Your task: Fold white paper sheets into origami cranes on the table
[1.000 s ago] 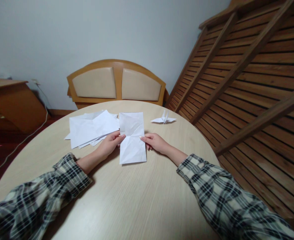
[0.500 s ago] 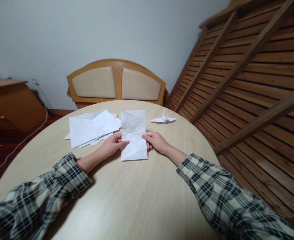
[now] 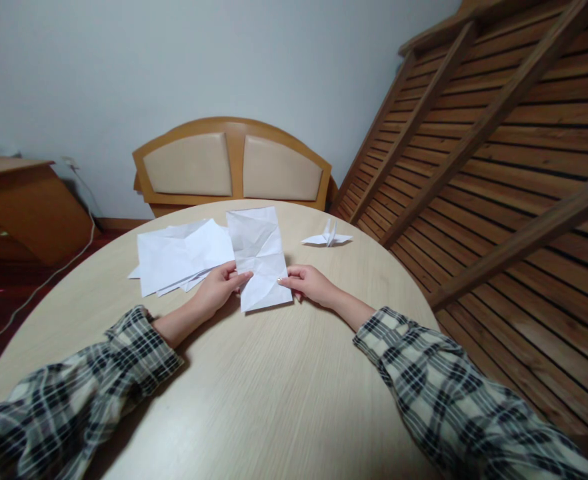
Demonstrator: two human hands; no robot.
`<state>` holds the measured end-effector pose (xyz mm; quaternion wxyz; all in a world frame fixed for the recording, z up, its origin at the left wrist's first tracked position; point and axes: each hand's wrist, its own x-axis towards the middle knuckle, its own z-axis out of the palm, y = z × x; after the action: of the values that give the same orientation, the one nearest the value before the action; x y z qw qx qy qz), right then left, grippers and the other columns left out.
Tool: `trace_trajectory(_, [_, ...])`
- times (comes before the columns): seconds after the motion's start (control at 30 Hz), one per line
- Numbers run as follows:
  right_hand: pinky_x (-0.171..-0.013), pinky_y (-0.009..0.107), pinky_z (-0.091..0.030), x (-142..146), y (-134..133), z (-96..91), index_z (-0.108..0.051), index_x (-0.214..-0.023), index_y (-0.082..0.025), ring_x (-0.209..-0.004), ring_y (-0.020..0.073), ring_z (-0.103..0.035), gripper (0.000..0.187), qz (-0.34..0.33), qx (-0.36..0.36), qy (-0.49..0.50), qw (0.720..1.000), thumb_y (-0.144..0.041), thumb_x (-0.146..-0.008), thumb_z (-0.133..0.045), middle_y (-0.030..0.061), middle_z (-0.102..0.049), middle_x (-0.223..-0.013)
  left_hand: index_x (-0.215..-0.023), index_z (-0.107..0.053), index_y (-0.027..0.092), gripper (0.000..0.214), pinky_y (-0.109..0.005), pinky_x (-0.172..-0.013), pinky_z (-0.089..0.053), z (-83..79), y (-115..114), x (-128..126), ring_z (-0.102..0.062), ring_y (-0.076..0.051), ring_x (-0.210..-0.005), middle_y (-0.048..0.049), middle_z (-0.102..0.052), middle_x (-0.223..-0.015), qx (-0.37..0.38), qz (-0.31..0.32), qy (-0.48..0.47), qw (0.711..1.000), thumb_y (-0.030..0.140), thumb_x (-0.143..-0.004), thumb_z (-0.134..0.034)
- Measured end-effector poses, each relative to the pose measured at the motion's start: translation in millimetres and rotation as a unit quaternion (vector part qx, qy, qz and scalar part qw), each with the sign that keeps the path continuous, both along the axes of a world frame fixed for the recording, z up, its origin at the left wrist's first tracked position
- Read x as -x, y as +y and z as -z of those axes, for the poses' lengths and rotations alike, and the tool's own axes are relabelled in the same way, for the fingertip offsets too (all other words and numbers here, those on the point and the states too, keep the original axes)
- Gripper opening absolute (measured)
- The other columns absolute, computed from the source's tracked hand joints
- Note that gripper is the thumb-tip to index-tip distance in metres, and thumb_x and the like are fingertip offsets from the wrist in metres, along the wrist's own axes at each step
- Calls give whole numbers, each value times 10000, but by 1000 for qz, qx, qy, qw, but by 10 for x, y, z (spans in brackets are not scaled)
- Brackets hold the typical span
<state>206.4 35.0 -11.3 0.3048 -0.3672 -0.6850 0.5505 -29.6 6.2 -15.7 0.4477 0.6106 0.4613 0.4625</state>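
Observation:
A creased white paper sheet is held up off the round wooden table, its far end tilted up and to the left. My left hand pinches its left edge near the bottom. My right hand pinches its right edge at about the same height. Both hands are closed on the sheet, and both arms wear plaid sleeves.
A loose pile of white sheets lies just left of the held paper. A folded paper crane stands at the table's far right. A padded wooden bench sits behind the table, a slatted wooden frame leans on the right.
The sheet has moved away from me and been lifted, its far end swinging to the left. Both hands kept their grip on its edges.

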Motion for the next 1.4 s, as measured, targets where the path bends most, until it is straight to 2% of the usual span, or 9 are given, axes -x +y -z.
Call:
trace_trajectory(0.13, [-357,177,-290,-8,-2,6,-594,-701,-168,-389,57,-406,281,9,-19,-9,1000,-425,-775,-677,-60,-485,-475,-843,-628,148,249,-246,-561,-376,-12,3,-14,-506,-126,-611,-3,-599,-700,3,11,-11,1000,384,-788,-689])
trace_trajectory(0.3, [-350,183,-287,-7,-2,18,-605,-728,-171,-378,60,-390,283,23,-27,-11,999,-442,-780,-670,-66,-474,-466,-1069,-592,145,414,-296,-708,-491,-45,-22,-75,-636,-185,-806,-78,-702,-971,41,39,-66,996,312,-722,-746])
trace_trajectory(0.43, [-343,188,-283,-1,-11,22,-589,-713,-177,-367,62,-378,294,37,-31,-8,999,-452,-784,-667,-74,-450,-448,-1177,-526,153,521,-291,-679,-502,-61,-49,-99,-651,-182,-776,-76,-710,-960,53,48,-66,995,288,-723,-742])
trace_trajectory(0.6, [-353,189,-293,-5,-14,11,-618,-783,-166,-378,58,-405,273,22,-13,4,1000,-430,-779,-686,-63,-504,-498,-1122,-521,159,465,-257,-625,-476,-77,-52,-96,-624,-158,-714,-28,-680,-841,51,39,-82,995,285,-728,-734])
trace_trajectory(0.77, [-390,184,-344,-10,-23,-23,-619,-921,-153,-450,69,-499,298,-30,21,10,999,-376,-755,-724,1,-665,-647,-930,-522,171,316,-217,-514,-378,-58,-23,-78,-513,-106,-576,36,-565,-679,30,-24,-69,997,296,-730,-732])
trace_trajectory(0.93, [-381,175,-326,-11,-19,-24,-598,-900,-146,-437,57,-484,271,-42,16,0,999,-365,-779,-701,32,-708,-689,-928,-528,181,286,-216,-489,-324,-3,3,-50,-445,-101,-540,61,-477,-623,12,-34,-55,998,335,-762,-703])
trace_trajectory(1.1, [-392,171,-332,-19,-8,1,-581,-836,-148,-463,67,-521,262,-58,22,-8,998,-376,-787,-702,23,-682,-644,-971,-560,175,273,-232,-511,-334,0,10,-37,-451,-113,-575,30,-533,-709,-8,-53,-42,998,395,-820,-616])
trace_trajectory(1.23, [-422,169,-367,-17,-6,4,-579,-789,-155,-509,69,-530,275,-48,13,-9,999,-413,-811,-670,21,-668,-665,-970,-573,184,278,-243,-565,-379,4,16,-32,-508,-137,-643,18,-575,-760,-15,-61,-32,997,404,-808,-620])
trace_trajectory(1.4, [-429,186,-396,-4,15,26,-639,-829,-132,-482,55,-474,312,-18,-4,3,1000,-431,-769,-705,-17,-597,-651,-1108,-582,174,390,-293,-702,-461,21,11,-24,-611,-204,-826,-48,-679,-938,0,26,-23,999,441,-826,-617])
